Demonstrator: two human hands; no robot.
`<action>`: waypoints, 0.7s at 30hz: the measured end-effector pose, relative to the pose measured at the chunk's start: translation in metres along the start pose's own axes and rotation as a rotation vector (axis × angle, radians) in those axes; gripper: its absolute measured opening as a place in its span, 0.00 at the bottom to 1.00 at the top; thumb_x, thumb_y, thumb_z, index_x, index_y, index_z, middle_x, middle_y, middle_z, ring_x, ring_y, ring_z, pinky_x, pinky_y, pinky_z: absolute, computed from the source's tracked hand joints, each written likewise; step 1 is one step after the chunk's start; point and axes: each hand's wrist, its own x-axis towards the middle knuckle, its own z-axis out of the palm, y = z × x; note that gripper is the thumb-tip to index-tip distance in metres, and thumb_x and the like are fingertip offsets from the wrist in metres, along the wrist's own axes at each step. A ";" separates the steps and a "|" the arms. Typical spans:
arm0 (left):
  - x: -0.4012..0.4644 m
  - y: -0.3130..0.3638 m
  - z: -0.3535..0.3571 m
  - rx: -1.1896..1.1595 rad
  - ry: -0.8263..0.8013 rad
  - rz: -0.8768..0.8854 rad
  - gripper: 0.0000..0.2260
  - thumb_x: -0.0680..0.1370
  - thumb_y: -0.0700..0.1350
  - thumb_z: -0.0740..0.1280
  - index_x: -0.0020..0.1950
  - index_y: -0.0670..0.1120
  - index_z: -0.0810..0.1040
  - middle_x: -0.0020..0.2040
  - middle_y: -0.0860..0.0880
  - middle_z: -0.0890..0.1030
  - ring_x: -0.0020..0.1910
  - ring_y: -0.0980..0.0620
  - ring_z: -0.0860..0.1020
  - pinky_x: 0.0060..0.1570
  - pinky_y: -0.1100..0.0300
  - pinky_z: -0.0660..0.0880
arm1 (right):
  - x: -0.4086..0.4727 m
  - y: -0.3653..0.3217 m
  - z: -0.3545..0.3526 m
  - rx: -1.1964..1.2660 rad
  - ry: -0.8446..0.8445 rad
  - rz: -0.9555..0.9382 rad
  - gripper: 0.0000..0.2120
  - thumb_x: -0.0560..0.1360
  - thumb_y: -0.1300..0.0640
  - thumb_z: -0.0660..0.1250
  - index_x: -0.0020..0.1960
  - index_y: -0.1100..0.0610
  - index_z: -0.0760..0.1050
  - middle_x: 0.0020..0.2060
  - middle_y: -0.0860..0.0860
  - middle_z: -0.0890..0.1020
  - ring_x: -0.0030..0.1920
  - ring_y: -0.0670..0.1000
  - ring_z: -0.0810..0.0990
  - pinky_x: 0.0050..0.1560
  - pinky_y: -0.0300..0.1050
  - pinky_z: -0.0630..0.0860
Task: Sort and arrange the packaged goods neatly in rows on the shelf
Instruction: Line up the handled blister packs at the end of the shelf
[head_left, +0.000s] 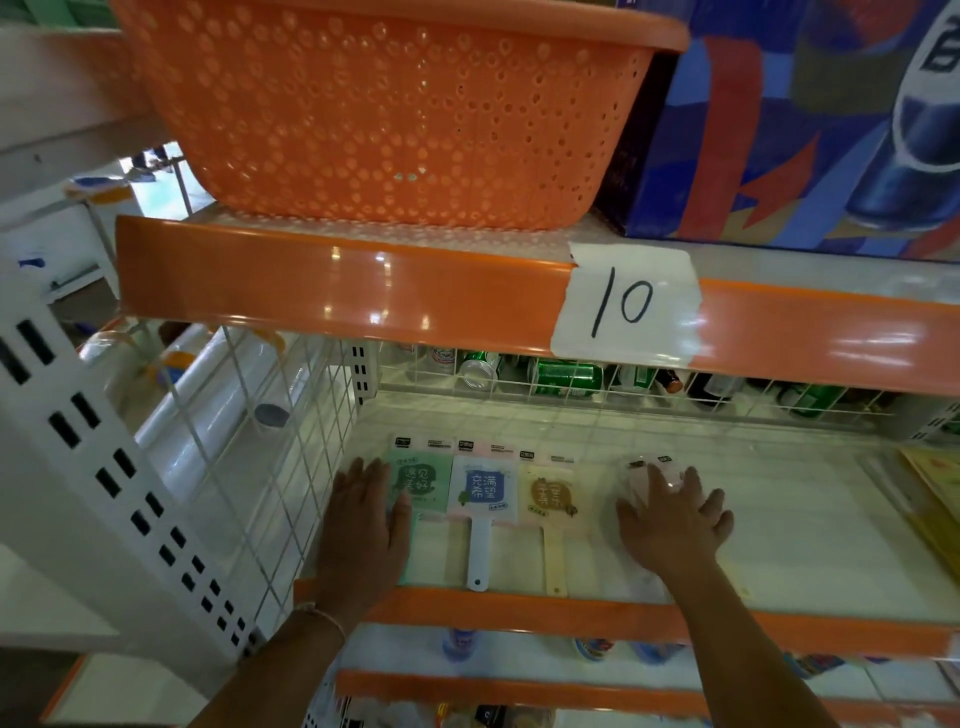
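The risk sat with your right hand (675, 519): the pink packaged fan (655, 480) under it lay well apart from the other three, and a flat palm on slick wrap could have skidded it askew or shoved it into the yellow fan (549, 496), breaking the line. Your left hand (363, 525) could likewise have nudged the green fan (418, 486) out of square against the blue-and-white fan (482, 493) just beside it.

Both arms reached in under the orange shelf edge (337, 286). Your left hand lay palm down with fingers straight, resting along the green fan's left side, next to the wire mesh side panel (270, 415). Your right hand was spread, fingers relaxed and pressing on the pink fan, gripping nothing. All four fans lay flat on the white shelf (805, 519), handles pointing toward you.
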 end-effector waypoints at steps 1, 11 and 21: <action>0.000 0.006 0.000 0.003 0.026 0.032 0.31 0.79 0.58 0.48 0.71 0.38 0.69 0.70 0.38 0.71 0.74 0.42 0.62 0.74 0.46 0.56 | 0.001 0.003 -0.002 -0.008 -0.003 0.012 0.33 0.75 0.35 0.56 0.76 0.44 0.54 0.77 0.56 0.51 0.75 0.67 0.49 0.73 0.63 0.48; -0.011 0.077 0.027 -0.004 -0.174 0.261 0.33 0.78 0.62 0.39 0.78 0.47 0.56 0.78 0.51 0.56 0.75 0.59 0.43 0.72 0.65 0.36 | 0.005 0.011 -0.008 -0.016 0.005 0.040 0.29 0.76 0.39 0.58 0.74 0.45 0.60 0.74 0.55 0.61 0.73 0.61 0.59 0.72 0.58 0.54; -0.018 0.080 0.046 -0.117 -0.161 0.289 0.33 0.80 0.63 0.41 0.75 0.45 0.65 0.76 0.48 0.64 0.77 0.54 0.51 0.76 0.57 0.49 | 0.008 0.012 -0.024 0.089 0.021 0.022 0.28 0.74 0.38 0.63 0.71 0.43 0.65 0.71 0.52 0.65 0.67 0.61 0.65 0.66 0.56 0.64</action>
